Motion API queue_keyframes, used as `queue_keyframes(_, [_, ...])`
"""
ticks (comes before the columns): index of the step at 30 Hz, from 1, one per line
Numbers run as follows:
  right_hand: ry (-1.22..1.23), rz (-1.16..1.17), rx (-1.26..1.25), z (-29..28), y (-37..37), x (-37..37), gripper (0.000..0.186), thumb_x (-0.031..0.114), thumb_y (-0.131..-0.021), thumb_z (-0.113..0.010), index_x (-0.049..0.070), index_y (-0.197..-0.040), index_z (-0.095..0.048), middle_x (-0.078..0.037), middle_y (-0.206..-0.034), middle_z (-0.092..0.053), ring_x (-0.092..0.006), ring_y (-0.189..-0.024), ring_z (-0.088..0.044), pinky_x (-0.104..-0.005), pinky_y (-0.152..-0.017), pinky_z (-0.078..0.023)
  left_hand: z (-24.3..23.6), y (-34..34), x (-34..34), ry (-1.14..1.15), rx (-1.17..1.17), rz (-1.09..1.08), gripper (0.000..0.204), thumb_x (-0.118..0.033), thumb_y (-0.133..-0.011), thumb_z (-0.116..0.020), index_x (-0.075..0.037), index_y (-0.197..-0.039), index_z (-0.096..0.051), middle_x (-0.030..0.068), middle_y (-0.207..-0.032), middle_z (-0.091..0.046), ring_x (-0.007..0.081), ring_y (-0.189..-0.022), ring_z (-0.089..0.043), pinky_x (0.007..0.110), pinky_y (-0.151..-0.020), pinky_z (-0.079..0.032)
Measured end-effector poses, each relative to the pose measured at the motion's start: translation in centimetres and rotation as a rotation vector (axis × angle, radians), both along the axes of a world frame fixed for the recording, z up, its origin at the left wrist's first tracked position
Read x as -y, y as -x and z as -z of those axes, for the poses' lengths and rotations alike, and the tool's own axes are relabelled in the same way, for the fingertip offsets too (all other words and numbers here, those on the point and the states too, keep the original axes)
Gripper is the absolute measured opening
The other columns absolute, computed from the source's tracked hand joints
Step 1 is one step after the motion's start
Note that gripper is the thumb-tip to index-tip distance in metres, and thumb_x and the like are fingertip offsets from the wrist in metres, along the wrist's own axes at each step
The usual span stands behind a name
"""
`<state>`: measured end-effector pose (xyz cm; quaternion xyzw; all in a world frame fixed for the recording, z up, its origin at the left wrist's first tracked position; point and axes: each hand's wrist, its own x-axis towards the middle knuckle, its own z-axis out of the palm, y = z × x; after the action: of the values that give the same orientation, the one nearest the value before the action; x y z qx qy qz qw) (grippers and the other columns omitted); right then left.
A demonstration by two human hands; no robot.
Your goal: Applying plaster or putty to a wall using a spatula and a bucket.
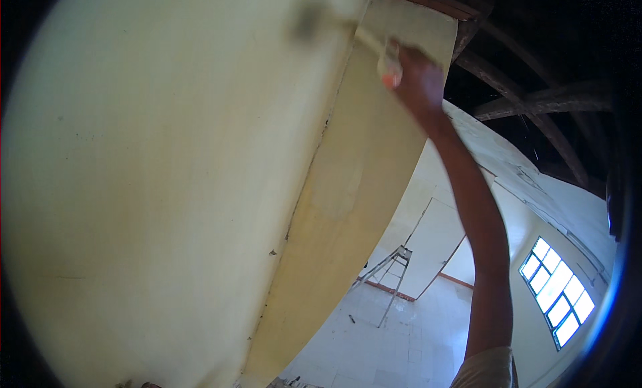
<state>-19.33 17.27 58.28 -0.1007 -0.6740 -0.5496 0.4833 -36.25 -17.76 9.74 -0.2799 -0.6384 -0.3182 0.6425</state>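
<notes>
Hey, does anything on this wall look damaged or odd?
Yes. A ragged, dark crack runs along the seam between the pale wall and the yellower strip. Just left of it, lower down, a small chipped-looking spot breaks the mostly smooth surface.

A loose, dull beige sleeve [487,369] with a softly creased hem covers the base of a long, slender arm [491,274], bare up to the blurred right hand [420,77].

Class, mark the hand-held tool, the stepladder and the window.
Hand-held tool [369,39]: head view, on its pale handle.
Stepladder [404,253]: head view, on its top.
Window [555,293]: head view, on a central pane.
</notes>
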Motion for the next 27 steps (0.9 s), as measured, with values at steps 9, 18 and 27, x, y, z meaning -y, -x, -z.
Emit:
queue_keyframes(9, [-0.165, 0.177, 0.087, -7.9, 3.4, -3.6, 0.033, 0.009, -0.066, -0.050, 0.010, -0.099, -0.052, -0.011, -0.081, -0.056, -0.0252, -0.077, -0.055, -0.0365, -0.063, -0.045, -0.2, 0.0, -0.5, 0.018, 0.022, 0.008, 0.023, -0.019, -0.075, -0.050, -0.009, -0.096, -0.048, 0.0283, -0.122, -0.031, 0.0379, -0.115, -0.031, 0.049, -0.097, -0.011])
queue_keyframes(18, [0.005, 0.143, 0.580, 4.4, 0.3, -0.8, 0.033, 0.013, -0.059, -0.058, 0.012, -0.092, -0.053, -0.006, -0.084, -0.054, -0.0203, -0.078, -0.054, -0.0323, -0.062, -0.046, -1.4, -0.1, 0.0, 0.015, -0.047, -0.023, 0.022, -0.016, -0.076, -0.050, -0.003, -0.093, -0.049, 0.0279, -0.121, -0.033, 0.0390, -0.116, -0.028, 0.049, -0.098, -0.010])
queue_keyframes(27, [-0.180, 0.227, 0.213, -7.7, 2.7, -1.9, 0.029, 0.007, -0.066, -0.047, 0.006, -0.095, -0.054, -0.011, -0.079, -0.056, -0.0251, -0.077, -0.055, -0.0364, -0.066, -0.044, -0.9, -0.1, 0.1, -0.020, -0.023, -0.078, 0.019, -0.017, -0.076, -0.051, -0.004, -0.090, -0.050, 0.0262, -0.119, -0.036, 0.0383, -0.114, -0.031, 0.049, -0.097, -0.011])
